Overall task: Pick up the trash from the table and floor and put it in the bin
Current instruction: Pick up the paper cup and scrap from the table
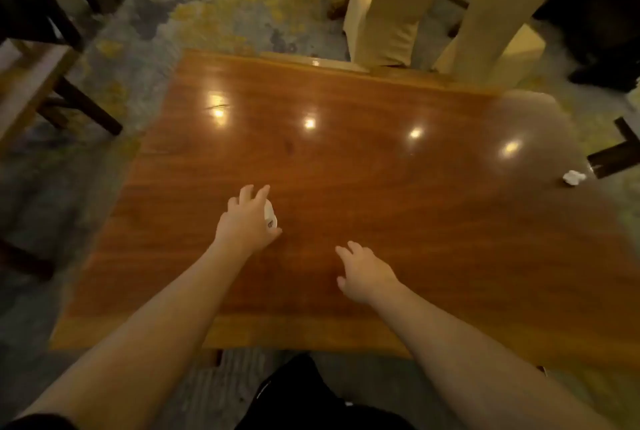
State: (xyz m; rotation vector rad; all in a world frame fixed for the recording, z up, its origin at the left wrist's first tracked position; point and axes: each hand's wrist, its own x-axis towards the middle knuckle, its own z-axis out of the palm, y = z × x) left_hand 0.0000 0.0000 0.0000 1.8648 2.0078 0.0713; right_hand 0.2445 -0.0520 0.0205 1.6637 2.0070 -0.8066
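A polished wooden table (346, 170) fills the middle of the view. My left hand (247, 220) rests on it near the front, fingers curled over a small white piece of trash (269, 215) with a dark mark. My right hand (365, 272) hovers low over the table to the right, fingers spread, holding nothing. A crumpled white paper ball (573, 177) lies at the table's far right edge, well away from both hands. No bin is in view.
Two chairs with cream covers (391, 14) stand at the table's far side. A dark wooden chair (45, 59) stands at the left. A dark chair part (616, 152) pokes in at the right. Patterned carpet (207, 3) surrounds the table.
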